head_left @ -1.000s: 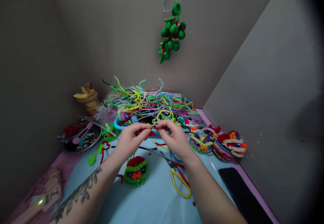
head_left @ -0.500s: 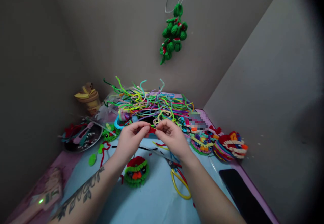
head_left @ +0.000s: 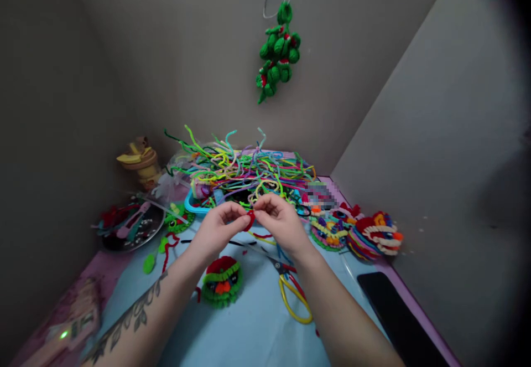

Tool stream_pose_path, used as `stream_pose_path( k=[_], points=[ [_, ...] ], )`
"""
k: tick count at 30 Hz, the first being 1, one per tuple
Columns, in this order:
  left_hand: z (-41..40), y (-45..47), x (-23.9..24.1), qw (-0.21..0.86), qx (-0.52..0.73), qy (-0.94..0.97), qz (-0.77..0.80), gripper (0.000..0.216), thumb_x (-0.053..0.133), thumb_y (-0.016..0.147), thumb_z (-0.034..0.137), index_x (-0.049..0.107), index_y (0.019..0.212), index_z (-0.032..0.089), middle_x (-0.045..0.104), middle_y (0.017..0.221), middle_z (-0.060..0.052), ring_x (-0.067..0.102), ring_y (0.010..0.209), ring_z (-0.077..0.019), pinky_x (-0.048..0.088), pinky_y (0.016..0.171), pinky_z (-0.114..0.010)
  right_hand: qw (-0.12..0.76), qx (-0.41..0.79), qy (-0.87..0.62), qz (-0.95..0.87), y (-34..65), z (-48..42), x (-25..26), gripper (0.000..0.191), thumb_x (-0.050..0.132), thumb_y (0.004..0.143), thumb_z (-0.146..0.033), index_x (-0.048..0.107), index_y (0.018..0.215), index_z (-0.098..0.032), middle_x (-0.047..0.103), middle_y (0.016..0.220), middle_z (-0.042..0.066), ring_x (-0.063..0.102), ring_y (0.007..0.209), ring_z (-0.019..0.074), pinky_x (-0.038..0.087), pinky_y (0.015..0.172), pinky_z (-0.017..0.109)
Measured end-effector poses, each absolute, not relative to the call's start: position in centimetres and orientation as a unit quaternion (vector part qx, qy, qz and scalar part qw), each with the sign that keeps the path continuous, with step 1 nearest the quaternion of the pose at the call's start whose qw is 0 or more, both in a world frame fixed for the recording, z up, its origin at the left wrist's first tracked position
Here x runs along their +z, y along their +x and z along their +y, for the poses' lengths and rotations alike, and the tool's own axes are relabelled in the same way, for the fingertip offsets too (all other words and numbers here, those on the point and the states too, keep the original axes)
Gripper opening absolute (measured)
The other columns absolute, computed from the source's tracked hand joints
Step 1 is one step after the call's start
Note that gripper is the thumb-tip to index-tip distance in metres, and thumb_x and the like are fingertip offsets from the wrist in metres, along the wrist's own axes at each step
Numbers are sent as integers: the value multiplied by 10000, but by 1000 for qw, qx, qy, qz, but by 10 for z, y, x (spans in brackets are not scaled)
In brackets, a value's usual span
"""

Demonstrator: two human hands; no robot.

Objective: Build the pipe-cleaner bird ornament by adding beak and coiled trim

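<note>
Between my two hands is a small red piece of pipe cleaner (head_left: pixel 249 221), bent into a curve and partly hidden by the fingers. My left hand (head_left: pixel 220 227) pinches it from the left with thumb and forefinger. From the right, my right hand (head_left: pixel 279 224) closes thumb and fingertips on its other side. Below them on the blue mat (head_left: pixel 253 322) lies a round green and red pipe-cleaner face (head_left: pixel 223 282) with an orange beak. Scissors with yellow handles (head_left: pixel 295 299) rest under my right wrist, blades partly covered.
Behind the hands, many coloured pipe cleaners (head_left: pixel 249 168) spill over a blue tray (head_left: pixel 193 205). A metal bowl (head_left: pixel 155 226) and a pink glue gun (head_left: pixel 78 328) are at left. Finished fuzzy pieces (head_left: pixel 375 235) and a black phone (head_left: pixel 394 311) lie right. A green ornament (head_left: pixel 277 51) hangs above.
The red piece has turned from lying flat between the fingertips to a more upright curve. Both hands stay close together, still pinching; the view has shifted slightly.
</note>
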State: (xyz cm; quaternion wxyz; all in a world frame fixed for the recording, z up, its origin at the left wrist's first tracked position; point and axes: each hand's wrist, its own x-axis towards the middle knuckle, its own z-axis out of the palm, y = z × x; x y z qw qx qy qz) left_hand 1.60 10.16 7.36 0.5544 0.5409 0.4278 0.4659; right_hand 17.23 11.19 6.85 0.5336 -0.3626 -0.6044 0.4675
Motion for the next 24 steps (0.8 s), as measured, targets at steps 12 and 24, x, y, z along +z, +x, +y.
stream_pose_path(
  k=[12,24],
  points=[
    [101,12,72,438,482,586,483,194,707,709,320,695,827,167,704,762,-26,627,683,-153,475,613,-235,517,443,-386,-622,172,110,68,35,570,730,-180,541,747,-187,536,691,-25,500,620,106,398,558,218],
    [97,18,67,331,462,653,502,201,594,817,328,704,850,162,708,812,-45,621,727,-163,475,667,-249,537,434,-384,-613,167,110,63,72,567,736,-164,503,723,-194,496,669,-42,475,607,101,384,557,209]
  ],
)
